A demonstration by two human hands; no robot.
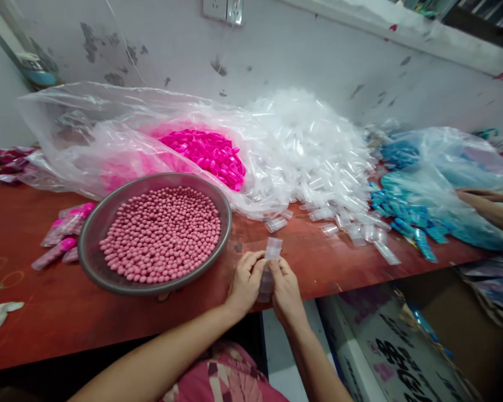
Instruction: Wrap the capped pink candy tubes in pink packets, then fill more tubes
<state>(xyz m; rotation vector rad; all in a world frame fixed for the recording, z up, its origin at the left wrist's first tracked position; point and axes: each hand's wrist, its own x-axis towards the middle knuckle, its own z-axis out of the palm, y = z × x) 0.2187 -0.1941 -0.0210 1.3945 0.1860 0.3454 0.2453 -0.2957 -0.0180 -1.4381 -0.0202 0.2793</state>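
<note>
Both my left hand (pixel 246 280) and my right hand (pixel 285 289) are closed on a clear plastic tube (pixel 273 248), one from each side, at the table's front edge. The tube stands nearly upright between my fingers, its top showing above them; the clear part below is partly covered by my hands. Just left of my left hand is a grey metal bowl (pixel 86 254) of small pink balls (pixel 163 234). Behind my hands, loose clear tubes (pixel 276 224) lie at the foot of a large heap of the same kind (pixel 314 145).
Bright pink caps (pixel 205 153) spill from a clear plastic bag (pixel 79 123). Tubes with pink caps (pixel 58 248) lie left of the bowl. Blue pieces (pixel 406 212) and another person's forearm (pixel 494 209) are at the right. A printed carton (pixel 385 346) stands below the table edge.
</note>
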